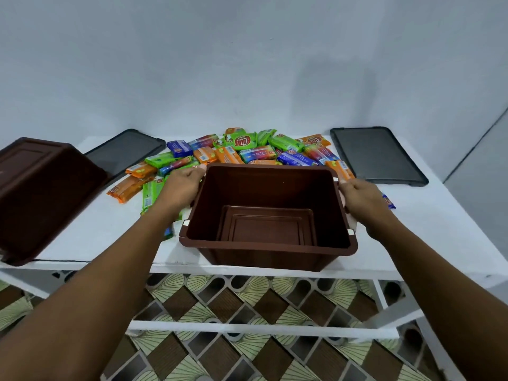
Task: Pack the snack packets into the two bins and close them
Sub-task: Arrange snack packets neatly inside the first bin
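An empty brown bin (pixel 268 244) stands upright near the table's front edge, tilted slightly toward me. My left hand (pixel 180 188) grips its left rim and my right hand (pixel 362 200) grips its right rim at the handle. A second brown bin (pixel 41 193) lies upside down at the far left, overhanging the table edge. A heap of snack packets (pixel 247 151) in green, orange, blue and rainbow wrappers lies behind the upright bin. Two dark lids lie flat: the left lid (pixel 125 152) behind the overturned bin and the right lid (pixel 378 155) at the back right.
The white table (pixel 439 229) stands against a pale wall. Its front edge runs just below the upright bin. Below it are white crossbars and a patterned floor (pixel 247 303). A blue packet (pixel 388 201) peeks out beside my right wrist.
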